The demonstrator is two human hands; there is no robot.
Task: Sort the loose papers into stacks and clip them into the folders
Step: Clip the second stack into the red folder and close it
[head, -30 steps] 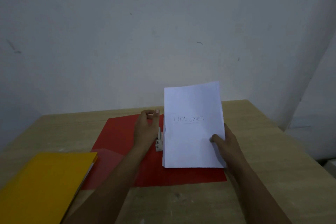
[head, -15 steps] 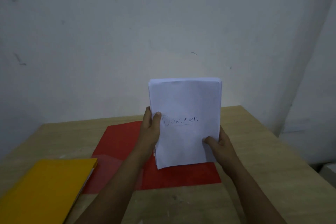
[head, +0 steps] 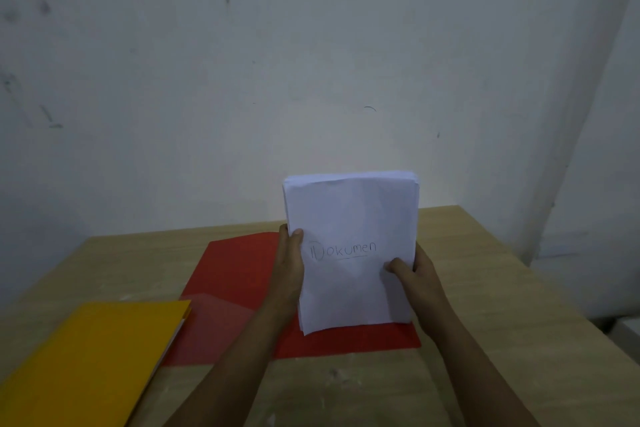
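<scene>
At six o'clock on the table (head: 485, 288), we note the open red folder (head: 235, 274), the paper stack (head: 353, 253) upright above it, left hand (head: 289, 267) and right hand (head: 414, 274) gripping its sides. We advise squaring edges before clipping.

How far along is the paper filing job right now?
Done: a white paper stack marked Dokumen is gathered. In hand: the left hand and right hand hold it upright on the open red folder. Left: nothing clipped in yet here; whether the closed yellow folder on the wooden table holds papers cannot be told.
</scene>
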